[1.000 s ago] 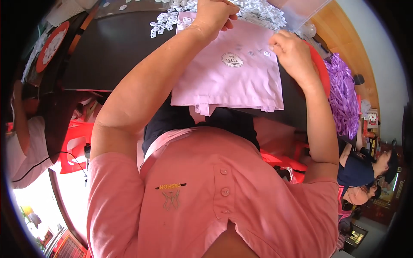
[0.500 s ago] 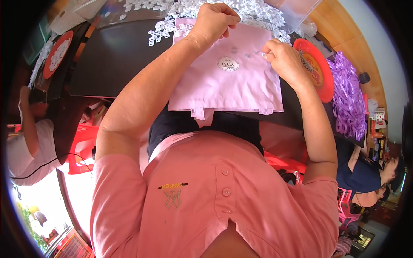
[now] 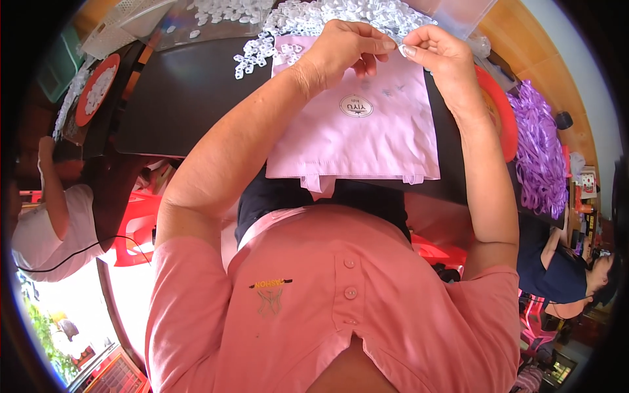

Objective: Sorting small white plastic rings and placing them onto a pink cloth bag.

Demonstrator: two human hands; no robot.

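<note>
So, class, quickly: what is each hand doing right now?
Left hand: pinched shut at the pink bag's top edge.
Right hand: pinched shut there too.

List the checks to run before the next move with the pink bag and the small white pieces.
1. Pink bag flat on the dark table: ok.
2. Left hand and right hand meet at the bag's far edge: ok.
3. Small piece pinched between fingertips: cannot tell.
4. Pile of white pieces just beyond the hands: ok.
5. Bag's near edge overhangs the table: not ok.
</note>
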